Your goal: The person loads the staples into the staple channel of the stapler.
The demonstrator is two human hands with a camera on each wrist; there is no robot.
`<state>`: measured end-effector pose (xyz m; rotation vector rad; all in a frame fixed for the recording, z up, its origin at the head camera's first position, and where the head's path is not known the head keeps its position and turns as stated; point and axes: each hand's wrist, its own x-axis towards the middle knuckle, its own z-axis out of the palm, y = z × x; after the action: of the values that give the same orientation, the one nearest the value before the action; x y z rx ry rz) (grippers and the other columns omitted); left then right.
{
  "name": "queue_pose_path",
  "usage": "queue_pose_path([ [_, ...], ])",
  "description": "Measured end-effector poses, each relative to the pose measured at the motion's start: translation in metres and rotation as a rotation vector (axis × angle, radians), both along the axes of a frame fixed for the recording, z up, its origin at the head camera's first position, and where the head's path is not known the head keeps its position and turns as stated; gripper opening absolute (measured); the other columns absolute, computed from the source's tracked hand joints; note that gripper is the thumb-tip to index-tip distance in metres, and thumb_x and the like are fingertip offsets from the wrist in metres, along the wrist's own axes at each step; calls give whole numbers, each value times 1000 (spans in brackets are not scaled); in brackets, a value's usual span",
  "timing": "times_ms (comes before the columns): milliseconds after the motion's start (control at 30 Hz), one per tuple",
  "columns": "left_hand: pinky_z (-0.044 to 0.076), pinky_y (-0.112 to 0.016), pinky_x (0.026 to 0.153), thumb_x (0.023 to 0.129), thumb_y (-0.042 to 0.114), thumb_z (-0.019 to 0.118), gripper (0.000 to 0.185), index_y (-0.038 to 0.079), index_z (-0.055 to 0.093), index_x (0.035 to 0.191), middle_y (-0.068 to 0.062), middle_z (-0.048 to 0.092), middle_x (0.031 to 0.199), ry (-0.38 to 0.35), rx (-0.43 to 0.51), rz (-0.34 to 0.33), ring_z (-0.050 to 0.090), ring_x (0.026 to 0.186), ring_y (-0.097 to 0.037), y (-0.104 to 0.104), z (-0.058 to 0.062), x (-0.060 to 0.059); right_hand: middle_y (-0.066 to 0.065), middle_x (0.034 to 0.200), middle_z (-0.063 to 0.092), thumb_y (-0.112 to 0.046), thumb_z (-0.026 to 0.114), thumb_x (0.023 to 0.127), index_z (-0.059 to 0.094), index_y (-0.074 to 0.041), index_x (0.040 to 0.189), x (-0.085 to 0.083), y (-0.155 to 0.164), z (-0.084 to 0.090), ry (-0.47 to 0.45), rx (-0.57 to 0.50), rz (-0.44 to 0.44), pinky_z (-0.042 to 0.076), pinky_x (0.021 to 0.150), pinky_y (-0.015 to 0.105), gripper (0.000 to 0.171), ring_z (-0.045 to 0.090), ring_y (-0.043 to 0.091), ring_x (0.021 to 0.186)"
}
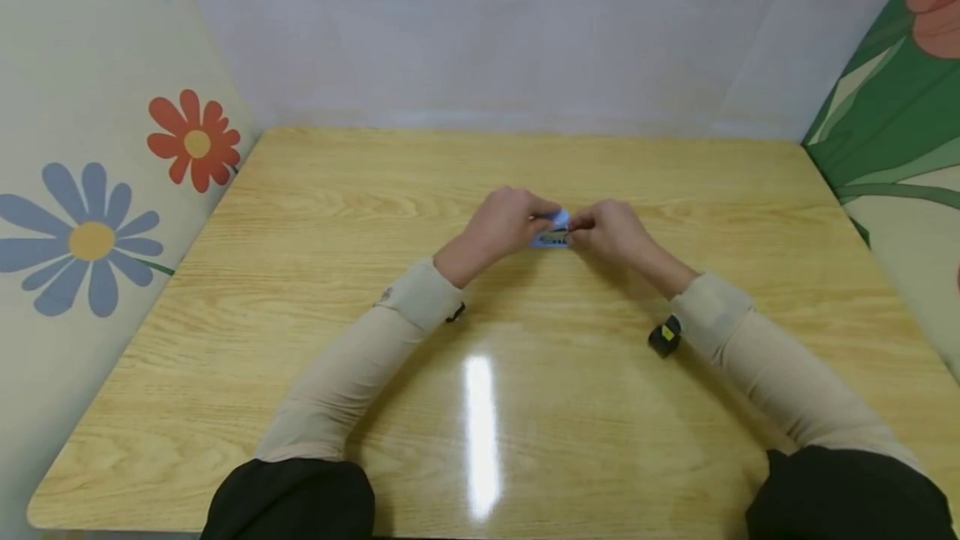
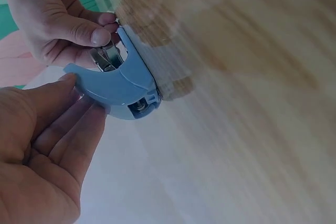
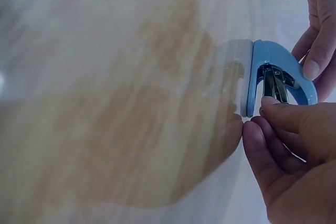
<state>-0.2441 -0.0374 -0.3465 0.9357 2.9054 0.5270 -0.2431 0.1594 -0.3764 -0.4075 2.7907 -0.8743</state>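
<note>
A small light-blue stapler [image 1: 561, 219] stands on the table with its curved top arm lifted off its base. Between the two parts its metal magazine [image 3: 274, 83] shows. My left hand [image 1: 506, 219] pinches the top arm between thumb and fingers. From the other side, the right hand [image 1: 618, 230] has its thumb on the magazine's end and its curled fingers by the tip of the base. In the left wrist view the stapler [image 2: 118, 85] lies between both hands. Whether a loose staple strip sits between the right fingertips is hidden.
The wooden table [image 1: 300, 190] reaches back to a white cloth wall [image 1: 487, 40]. Flower-painted panels [image 1: 90, 240] stand on the left and right. A black wrist camera [image 1: 664, 337] hangs under the right cuff, and part of another shows by the left cuff.
</note>
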Motion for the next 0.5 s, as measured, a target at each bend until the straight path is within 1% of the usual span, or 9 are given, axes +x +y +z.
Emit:
queue_pose_path([
  [67, 54, -29, 79, 97, 29, 62, 35, 18, 65, 130, -4, 70, 123, -3, -5, 8, 69, 86, -14, -1, 0, -1, 11, 103, 76, -18, 69, 92, 75, -6, 105, 0, 0, 0, -2, 3, -1, 51, 85, 38, 18, 67, 24, 93],
  [167, 54, -33, 84, 97, 33, 62, 40, 17, 62, 134, -5, 66, 130, -20, -4, 29, 69, 87, -19, -5, -1, 0, 11, 101, 76, -17, 67, 93, 75, -6, 106, 2, 0, -1, 4, 1, 7, 51, 78, 35, 19, 65, 22, 87],
  [200, 54, -34, 86, 97, 35, 62, 43, 18, 60, 136, -5, 65, 132, -18, -5, 38, 69, 90, -20, -7, -2, 1, 11, 102, 75, -18, 66, 94, 74, -6, 108, 3, 1, -1, 5, -4, 12, 51, 76, 34, 20, 65, 22, 85],
  [267, 53, -37, 92, 97, 40, 61, 48, 18, 57, 139, -5, 61, 138, -12, -2, 50, 67, 102, -22, -12, -1, 5, 12, 105, 74, -20, 64, 96, 72, -6, 114, 6, 2, 0, 15, -9, 23, 53, 77, 35, 25, 66, 23, 87],
  [333, 49, -41, 102, 97, 46, 58, 52, 19, 55, 141, -6, 58, 142, 43, -20, 57, 62, 118, -26, -18, 1, 9, 14, 112, 72, -24, 61, 98, 68, -7, 123, 11, 5, 2, 29, -3, 29, 54, 81, 40, 32, 67, 26, 93],
  [400, 37, -48, 113, 96, 52, 56, 56, 21, 53, 142, -7, 52, 147, 128, -67, 84, 48, 137, -29, -24, 5, 13, 16, 120, 69, -31, 58, 99, 63, -7, 130, 15, 10, 6, 57, 23, 31, 54, 87, 45, 39, 68, 29, 101],
  [433, 30, -51, 117, 96, 54, 55, 57, 22, 52, 143, -7, 50, 149, 172, -93, 100, 41, 141, -31, -28, 7, 15, 17, 124, 67, -34, 56, 100, 61, -8, 133, 17, 12, 9, 71, 44, 29, 53, 91, 47, 42, 66, 31, 106],
  [500, 20, -59, 119, 95, 57, 54, 59, 23, 51, 143, -9, 46, 151, 282, -143, 140, 33, 145, -34, -36, 11, 17, 17, 132, 63, -40, 52, 101, 57, -8, 137, 21, 19, 13, 104, 78, 31, 49, 97, 51, 48, 62, 33, 116],
])
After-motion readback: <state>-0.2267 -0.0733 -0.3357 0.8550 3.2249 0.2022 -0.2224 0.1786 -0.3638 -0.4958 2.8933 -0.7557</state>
